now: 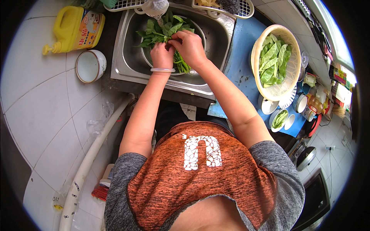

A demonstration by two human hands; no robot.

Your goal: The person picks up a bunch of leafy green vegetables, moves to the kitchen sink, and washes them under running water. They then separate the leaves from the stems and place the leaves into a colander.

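A bunch of leafy greens (154,30) lies in a round basin (203,31) inside the stainless steel sink (219,34). My left hand (162,56), with a pale bangle at its wrist, grips the greens near the middle of the bunch. Just right of it, my right hand (190,47) pinches at the same greens, its fingertips close to the left ones. The green stems (182,65) trail toward me, partly hidden by both hands. Above the leaves hangs the covered faucet spout (156,8); whether water runs from it is hard to tell.
Right of the sink, a cream plastic basket (255,57) holds flat green bean pods (273,62) on a blue counter covering (240,69). Closer in stands a small bowl of cut beans (279,119). At left are a yellow pump jug (65,27) and a white bowl (88,66).
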